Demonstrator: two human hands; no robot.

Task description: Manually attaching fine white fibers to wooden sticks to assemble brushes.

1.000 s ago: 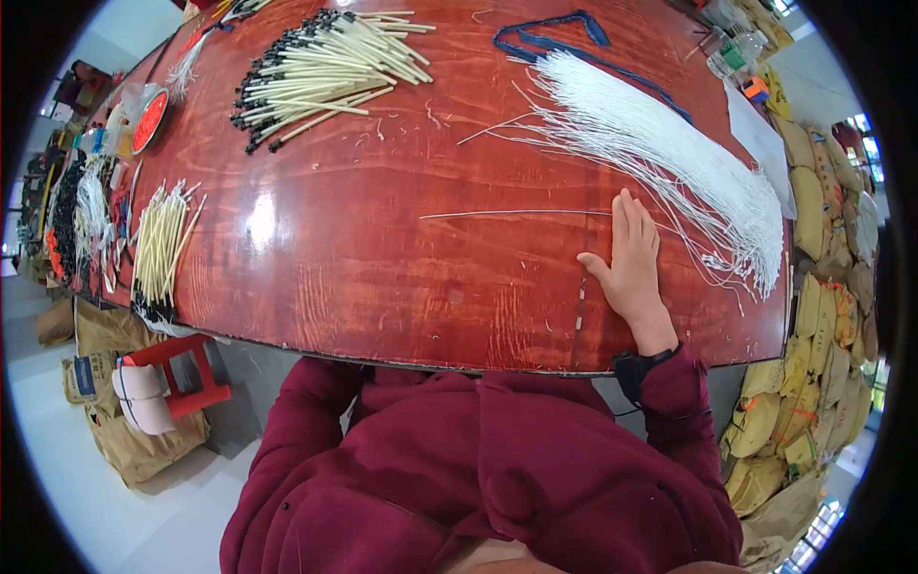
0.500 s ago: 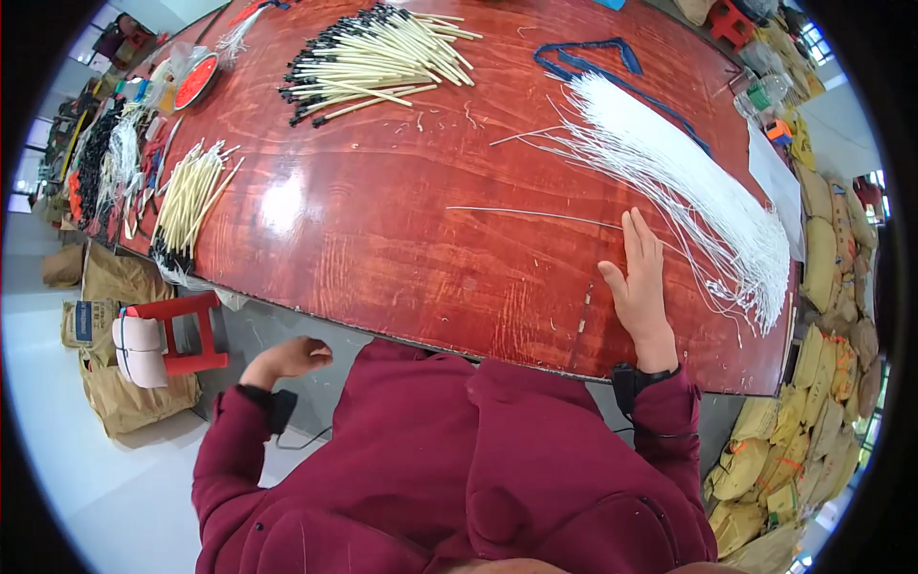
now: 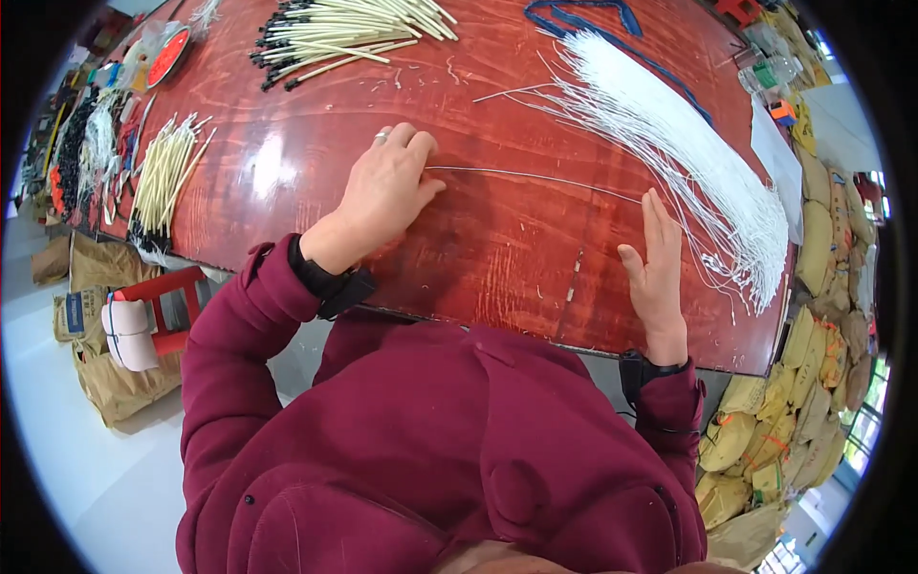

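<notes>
A single white strand point(image 3: 531, 176) lies on the red table point(image 3: 459, 249), bowed slightly and running between the two hands, apart from most of the white bundle point(image 3: 679, 143) to its right. At its left end the left hand point(image 3: 387, 182) has its fingers curled, with the strand entering between thumb and forefinger; whether they pinch it cannot be told. The right hand point(image 3: 660, 273) is flat and unclenched, thumb spread, fingertips meeting the strand's other stretch; whether they press it down is unclear. Judging by this layout, one strand has been singled out and laid straight, but nothing shows it joined to anything, so work on it looks barely begun. The bundle is thick, so many strands seem left. Beyond the bundle's far end curls a blue strap point(image 3: 660, 72); a paper sheet point(image 3: 776, 158) lies to its right. Farther off, a large pile of black-ended pale sticks point(image 3: 354, 33) and a smaller bunch point(image 3: 167, 182) at the left appear already sorted. Behind that bunch is a red-filled bowl point(image 3: 168, 57).
</notes>
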